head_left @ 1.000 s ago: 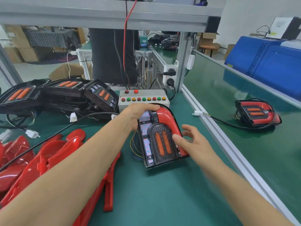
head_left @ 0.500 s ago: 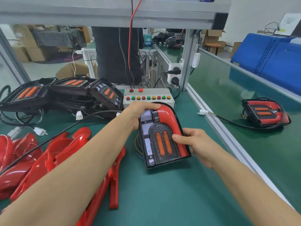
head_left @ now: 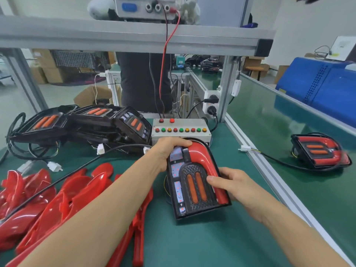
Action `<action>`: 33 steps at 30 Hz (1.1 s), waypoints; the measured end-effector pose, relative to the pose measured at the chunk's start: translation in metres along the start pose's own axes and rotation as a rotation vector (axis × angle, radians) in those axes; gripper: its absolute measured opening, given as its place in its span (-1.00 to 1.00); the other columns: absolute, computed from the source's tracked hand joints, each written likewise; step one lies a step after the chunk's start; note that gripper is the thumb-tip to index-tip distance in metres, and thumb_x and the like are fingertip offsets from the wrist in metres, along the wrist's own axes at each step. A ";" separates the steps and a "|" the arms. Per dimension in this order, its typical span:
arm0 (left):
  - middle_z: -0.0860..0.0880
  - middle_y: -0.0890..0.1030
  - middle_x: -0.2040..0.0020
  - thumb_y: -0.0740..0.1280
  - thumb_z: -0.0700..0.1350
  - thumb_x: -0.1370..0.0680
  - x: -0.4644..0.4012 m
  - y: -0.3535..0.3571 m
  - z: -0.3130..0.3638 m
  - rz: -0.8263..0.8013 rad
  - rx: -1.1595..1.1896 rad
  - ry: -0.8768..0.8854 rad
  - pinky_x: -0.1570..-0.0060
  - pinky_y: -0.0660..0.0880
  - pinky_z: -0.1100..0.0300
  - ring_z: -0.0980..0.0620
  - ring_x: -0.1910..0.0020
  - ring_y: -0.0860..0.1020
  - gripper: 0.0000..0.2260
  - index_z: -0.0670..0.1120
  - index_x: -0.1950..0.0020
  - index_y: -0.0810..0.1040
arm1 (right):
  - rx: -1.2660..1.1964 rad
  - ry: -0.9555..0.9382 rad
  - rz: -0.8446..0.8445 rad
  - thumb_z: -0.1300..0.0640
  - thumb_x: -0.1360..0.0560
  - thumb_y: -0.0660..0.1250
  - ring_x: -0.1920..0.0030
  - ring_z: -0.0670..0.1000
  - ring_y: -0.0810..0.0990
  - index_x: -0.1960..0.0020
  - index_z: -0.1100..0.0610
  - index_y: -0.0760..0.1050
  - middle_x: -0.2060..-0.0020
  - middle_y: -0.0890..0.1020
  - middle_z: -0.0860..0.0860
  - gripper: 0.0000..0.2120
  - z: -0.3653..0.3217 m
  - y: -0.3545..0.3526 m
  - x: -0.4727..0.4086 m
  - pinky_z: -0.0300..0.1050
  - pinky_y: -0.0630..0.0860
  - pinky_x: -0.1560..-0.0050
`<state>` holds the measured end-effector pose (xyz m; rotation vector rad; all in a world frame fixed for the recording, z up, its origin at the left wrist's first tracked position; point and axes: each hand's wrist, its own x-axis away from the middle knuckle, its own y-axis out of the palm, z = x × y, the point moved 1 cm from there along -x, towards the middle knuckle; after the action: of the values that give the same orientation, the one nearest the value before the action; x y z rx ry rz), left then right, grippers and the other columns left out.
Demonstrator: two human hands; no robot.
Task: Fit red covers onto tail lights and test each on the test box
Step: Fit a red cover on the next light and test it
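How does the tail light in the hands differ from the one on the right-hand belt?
The held tail light has its red cover only along the top and right side, its left side bare; the belt tail light shows a full red U. The left hand and right hand grip the first; the second lies untouched. Both have two orange bars.

Blue machine [head_left: 325, 89], cardboard box [head_left: 92, 96]

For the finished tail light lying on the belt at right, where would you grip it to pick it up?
Probably by the two long side edges of the black tail light with its red cover fitted, coming from above. It lies face-up and flat, and its cable trails off towards the left, leaving those edges free.
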<state>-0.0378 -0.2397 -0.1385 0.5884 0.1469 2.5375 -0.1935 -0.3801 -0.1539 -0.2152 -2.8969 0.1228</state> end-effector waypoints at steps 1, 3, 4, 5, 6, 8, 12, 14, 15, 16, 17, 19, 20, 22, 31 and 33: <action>-0.17 0.64 0.22 0.45 -0.23 -0.39 -0.001 0.001 0.001 0.009 -0.018 0.016 0.33 0.57 0.11 -0.09 0.38 0.61 -0.87 -0.18 0.10 0.59 | -0.001 -0.001 0.010 0.14 -0.53 0.37 0.08 0.02 0.72 -0.05 0.11 0.61 0.09 0.74 0.02 -0.88 0.000 0.000 0.000 -0.26 0.62 0.14; -0.16 0.67 0.23 0.48 -0.20 -0.38 -0.003 0.003 0.002 0.017 -0.069 0.058 0.32 0.56 0.13 -0.08 0.37 0.62 -0.87 -0.18 0.12 0.61 | 0.013 -0.020 0.052 0.16 -0.55 0.34 0.09 0.05 0.72 -0.03 0.13 0.62 0.10 0.74 0.04 -0.89 0.001 0.000 0.000 -0.19 0.63 0.08; -0.15 0.68 0.23 0.50 -0.19 -0.37 -0.003 0.004 0.002 0.018 -0.086 0.071 0.33 0.56 0.14 -0.06 0.37 0.63 -0.85 -0.18 0.12 0.62 | 0.023 -0.029 0.074 0.17 -0.56 0.33 0.09 0.06 0.72 -0.02 0.14 0.62 0.10 0.74 0.05 -0.89 0.002 -0.001 0.000 -0.15 0.63 0.04; -0.14 0.69 0.24 0.50 -0.18 -0.37 -0.004 0.004 0.001 0.017 -0.092 0.077 0.35 0.56 0.15 -0.05 0.37 0.64 -0.85 -0.18 0.12 0.63 | 0.028 -0.033 0.090 0.18 -0.56 0.32 0.09 0.08 0.72 -0.01 0.14 0.62 0.11 0.74 0.06 -0.89 0.002 -0.001 0.000 -0.10 0.63 0.00; -0.14 0.69 0.25 0.51 -0.18 -0.36 -0.004 0.004 0.001 0.014 -0.088 0.081 0.36 0.56 0.16 -0.05 0.37 0.64 -0.85 -0.18 0.12 0.63 | 0.031 -0.034 0.098 0.18 -0.56 0.32 0.07 0.10 0.72 -0.01 0.15 0.62 0.10 0.74 0.08 -0.89 0.001 -0.002 0.000 -0.05 0.63 -0.03; -0.15 0.69 0.24 0.51 -0.20 -0.35 -0.004 0.003 0.000 0.007 -0.073 0.089 0.35 0.57 0.15 -0.06 0.35 0.64 -0.86 -0.19 0.14 0.63 | 0.030 -0.031 0.098 0.19 -0.56 0.33 0.06 0.13 0.71 -0.01 0.16 0.63 0.10 0.73 0.10 -0.89 0.001 -0.003 -0.001 -0.03 0.63 -0.06; -0.17 0.67 0.28 0.48 -0.28 -0.36 -0.001 0.003 0.001 -0.016 -0.031 0.143 0.36 0.56 0.13 -0.08 0.38 0.64 -0.95 -0.17 0.30 0.66 | -0.025 -0.021 0.116 0.24 -0.53 0.36 0.14 0.07 0.72 0.01 0.15 0.64 0.13 0.74 0.10 -0.90 0.003 0.000 0.001 -0.14 0.64 0.11; -0.18 0.68 0.26 0.47 -0.30 -0.36 0.000 0.005 0.001 0.001 -0.063 0.220 0.26 0.59 0.07 -0.09 0.34 0.64 -0.93 -0.15 0.30 0.69 | -0.063 -0.014 0.156 0.28 -0.50 0.38 0.20 0.06 0.72 0.01 0.18 0.65 0.17 0.74 0.11 -0.90 0.005 0.003 0.002 -0.18 0.61 0.22; -0.18 0.69 0.24 0.47 -0.30 -0.36 0.001 0.005 0.000 0.019 -0.082 0.251 0.19 0.60 0.05 -0.09 0.30 0.65 -0.93 -0.15 0.27 0.70 | -0.080 -0.011 0.175 0.30 -0.49 0.39 0.23 0.06 0.72 0.03 0.20 0.65 0.20 0.73 0.12 -0.90 0.007 0.005 0.001 -0.20 0.60 0.26; -0.18 0.69 0.21 0.47 -0.30 -0.37 0.002 0.005 -0.001 0.033 -0.096 0.268 0.11 0.60 0.03 -0.11 0.24 0.65 -0.94 -0.16 0.23 0.70 | -0.095 -0.005 0.185 0.31 -0.48 0.39 0.24 0.06 0.72 0.04 0.21 0.65 0.20 0.73 0.13 -0.91 0.009 0.006 0.001 -0.21 0.60 0.28; -0.17 0.70 0.17 0.47 -0.28 -0.38 0.002 0.006 0.000 0.042 -0.121 0.275 0.04 0.59 0.02 -0.11 0.18 0.66 -0.94 -0.16 0.19 0.70 | -0.107 0.002 0.183 0.31 -0.49 0.39 0.23 0.08 0.72 0.03 0.22 0.65 0.19 0.73 0.14 -0.90 0.010 0.007 0.001 -0.20 0.60 0.29; -0.06 0.71 0.11 0.47 -0.19 -0.42 0.005 0.006 0.002 0.047 -0.260 0.283 -0.09 0.51 0.09 -0.03 0.03 0.64 -0.91 -0.12 0.09 0.69 | -0.117 0.021 0.160 0.28 -0.49 0.39 0.18 0.12 0.72 0.00 0.22 0.65 0.15 0.73 0.16 -0.89 0.010 0.005 -0.001 -0.17 0.62 0.24; 0.01 0.69 0.05 0.45 -0.13 -0.46 0.008 0.007 0.003 0.051 -0.357 0.279 -0.11 0.45 0.17 0.03 -0.04 0.60 -0.85 -0.10 -0.01 0.66 | -0.112 0.030 0.145 0.26 -0.49 0.39 0.15 0.14 0.72 -0.01 0.22 0.65 0.14 0.73 0.16 -0.88 0.010 0.003 -0.002 -0.15 0.62 0.22; 0.07 0.58 -0.09 0.39 0.00 -0.51 0.014 0.004 0.008 0.086 -0.511 0.286 -0.10 0.34 0.23 0.08 -0.12 0.51 -0.68 -0.07 -0.23 0.55 | -0.093 0.044 0.115 0.20 -0.45 0.42 0.12 0.17 0.72 -0.02 0.22 0.65 0.12 0.73 0.17 -0.83 0.008 -0.001 -0.005 -0.12 0.65 0.17; 0.00 0.65 0.24 0.42 -0.13 -0.39 0.094 -0.116 0.064 0.644 -1.193 0.277 0.05 0.53 0.11 -0.07 0.12 0.59 -0.82 0.06 0.41 0.55 | 0.053 0.109 0.100 0.02 -0.30 0.46 0.18 0.11 0.73 -0.02 0.14 0.64 0.17 0.74 0.13 -0.66 0.000 -0.004 -0.008 -0.03 0.52 0.03; 0.01 0.63 0.26 0.44 -0.15 -0.38 0.111 -0.148 0.069 0.753 -1.171 0.222 0.03 0.53 0.10 -0.07 0.12 0.59 -0.80 0.07 0.41 0.56 | 0.080 0.119 0.115 0.01 -0.29 0.46 0.19 0.08 0.73 -0.02 0.13 0.64 0.18 0.74 0.10 -0.66 -0.002 -0.003 -0.009 -0.02 0.50 -0.03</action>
<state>-0.0237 -0.0566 -0.0662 -0.1676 -1.6218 2.7154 -0.1850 -0.3847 -0.1540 -0.3622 -2.7543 0.2375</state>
